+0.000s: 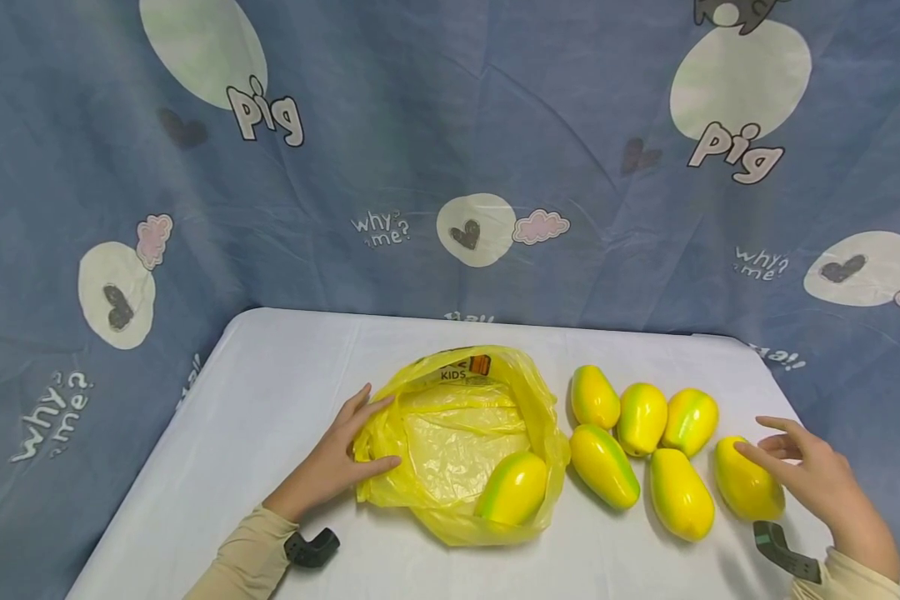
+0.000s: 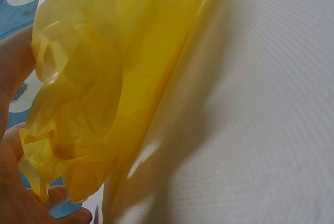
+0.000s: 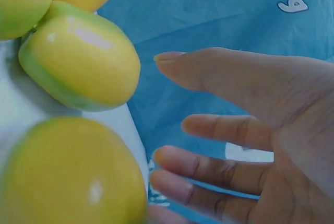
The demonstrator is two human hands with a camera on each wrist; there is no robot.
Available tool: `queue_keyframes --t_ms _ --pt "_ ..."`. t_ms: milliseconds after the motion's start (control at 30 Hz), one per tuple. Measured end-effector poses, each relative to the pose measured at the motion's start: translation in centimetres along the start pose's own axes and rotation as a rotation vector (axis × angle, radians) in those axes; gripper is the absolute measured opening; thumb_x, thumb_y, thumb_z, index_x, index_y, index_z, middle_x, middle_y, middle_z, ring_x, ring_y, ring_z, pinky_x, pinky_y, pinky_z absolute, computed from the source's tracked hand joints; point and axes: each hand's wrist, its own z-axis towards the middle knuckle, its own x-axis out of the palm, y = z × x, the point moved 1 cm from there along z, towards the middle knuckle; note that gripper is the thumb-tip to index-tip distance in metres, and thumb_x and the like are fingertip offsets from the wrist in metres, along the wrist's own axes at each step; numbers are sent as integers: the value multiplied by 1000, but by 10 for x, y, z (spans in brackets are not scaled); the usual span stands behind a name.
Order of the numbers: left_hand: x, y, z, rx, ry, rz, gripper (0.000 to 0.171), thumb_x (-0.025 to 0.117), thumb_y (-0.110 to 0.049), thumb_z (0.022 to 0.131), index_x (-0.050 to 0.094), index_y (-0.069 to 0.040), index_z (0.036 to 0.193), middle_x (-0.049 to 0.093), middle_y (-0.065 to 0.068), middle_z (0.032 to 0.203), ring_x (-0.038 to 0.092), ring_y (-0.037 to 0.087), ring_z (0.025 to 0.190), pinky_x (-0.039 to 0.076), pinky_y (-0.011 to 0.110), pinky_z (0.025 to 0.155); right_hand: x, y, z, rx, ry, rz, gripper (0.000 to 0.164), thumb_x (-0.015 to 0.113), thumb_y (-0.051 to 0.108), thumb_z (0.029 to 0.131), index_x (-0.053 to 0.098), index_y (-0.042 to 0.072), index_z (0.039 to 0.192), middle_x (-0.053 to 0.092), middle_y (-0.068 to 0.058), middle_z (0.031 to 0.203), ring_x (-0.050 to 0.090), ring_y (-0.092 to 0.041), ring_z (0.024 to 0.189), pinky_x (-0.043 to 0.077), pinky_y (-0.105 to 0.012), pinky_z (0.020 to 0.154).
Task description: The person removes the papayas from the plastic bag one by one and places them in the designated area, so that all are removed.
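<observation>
A yellow plastic bag (image 1: 457, 417) lies on the table with its mouth spread wide, and one yellow-green mango (image 1: 513, 489) is inside near its front rim. At the bag's left side, my left hand (image 1: 345, 446) touches the plastic with thumb and fingers spread apart. My right hand (image 1: 817, 475) is beside the rightmost mango (image 1: 750, 479), fingers loosely bent and nothing held. In the right wrist view a gap shows between the thumb and this nearest mango (image 3: 73, 172). Another mango (image 3: 83, 57) sits farther back there. Crumpled bag plastic (image 2: 78, 93) fills the left wrist view's left half.
Several more mangoes (image 1: 642, 418) are grouped on the white table (image 1: 285, 375) between the bag and my right hand. Behind the table hangs a blue printed curtain (image 1: 390, 125). Each wrist wears a black device (image 1: 312, 547).
</observation>
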Motion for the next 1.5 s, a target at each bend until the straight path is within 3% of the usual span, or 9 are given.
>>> queue_keyframes --t_ms 433,600,633,733,800,867,933,1033,1500 --pt "0 0 0 -8 -7 1 86 82 -49 86 41 -31 159 11 16 174 18 49 157 26 79 115 2 4 -3 29 -78 1 83 61 53 101 37 -10 149 49 -44 141 49 -61 124 43 -76 90" --pt "1 0 -1 -8 -11 2 86 82 -49 85 41 -31 159 11 16 174 19 49 157 26 79 115 1 15 -4 5 -113 35 82 64 50 100 37 -7 152 48 -43 143 50 -61 123 46 -74 91" --pt "1 0 -1 -8 -11 2 86 82 -49 86 41 -31 159 11 17 174 19 50 157 26 79 115 2 18 -5 -13 -125 45 81 65 49 99 38 -6 152 49 -42 142 51 -60 122 48 -72 92" --pt "1 0 -1 -11 -8 3 86 82 -49 86 41 -31 159 11 17 174 19 50 157 25 79 115 4 27 -8 -81 -162 71 75 70 44 98 44 -3 150 55 -39 138 55 -54 119 62 -38 86" --pt "0 0 -1 -14 -7 3 86 82 -50 86 41 -32 159 10 16 174 19 50 157 25 79 115 6 33 -9 -128 -176 90 72 73 40 96 47 -2 149 57 -37 136 57 -47 116 59 -16 77" --pt "0 -1 -1 -13 -6 2 86 82 -50 86 41 -32 159 10 16 174 19 50 156 25 80 114 8 39 -10 -179 -198 116 69 76 36 95 50 1 148 60 -34 135 63 -22 112 46 1 70" --pt "0 -1 -1 -13 -5 -2 86 82 -49 86 41 -31 159 10 16 174 19 50 156 25 79 115 10 46 -10 -234 -216 145 66 78 31 94 52 2 147 61 -32 135 59 5 107 43 4 73" --pt "0 -1 -1 -13 -6 -5 86 82 -49 86 41 -31 159 10 16 174 19 51 156 25 79 115 13 57 -11 -306 -236 177 63 80 25 92 53 5 146 61 -28 136 38 31 103 40 7 77" --pt "0 -1 -1 -18 -1 -3 86 82 -49 85 40 -32 159 9 17 174 18 51 156 25 79 115 38 127 -24 -531 -190 244 56 83 17 89 60 11 140 66 -12 132 51 18 113 49 -3 90"
